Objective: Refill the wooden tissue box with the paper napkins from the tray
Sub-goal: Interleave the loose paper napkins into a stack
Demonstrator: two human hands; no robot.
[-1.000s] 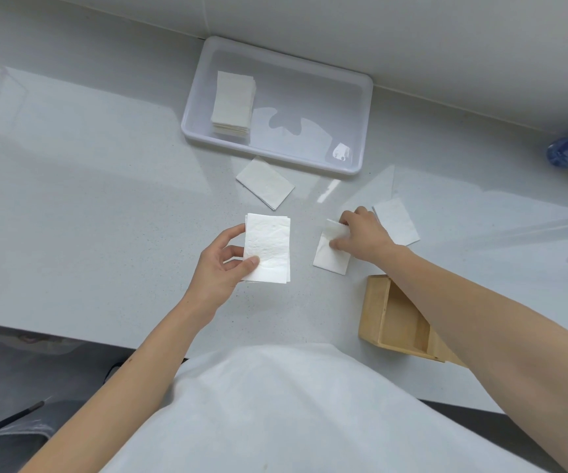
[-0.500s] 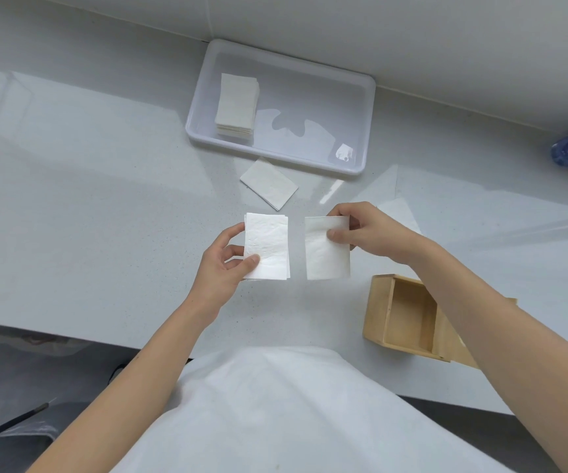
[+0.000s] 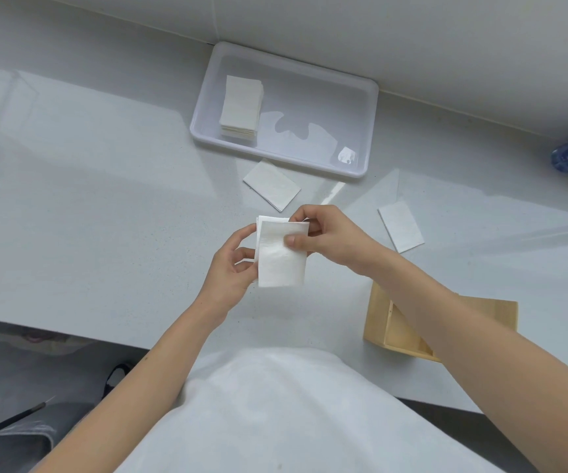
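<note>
I am holding a small stack of white folded paper napkins [image 3: 281, 256] between both hands, left hand [image 3: 233, 268] cupping its edge, right hand [image 3: 327, 238] pinching the top sheet with the thumb. The pale wooden tissue box [image 3: 398, 331] is lying open just below my right forearm. Beyond my hands, the white plastic tray [image 3: 361, 97] is holding another napkin pile [image 3: 241, 105], and two loose napkins [image 3: 271, 185] are lying between. I am judging that the thin sheets could slide askew or fan out if my pinch loosens. The glossy grey-white table [image 3: 105, 199] is meeting a plain pale wall.
</note>
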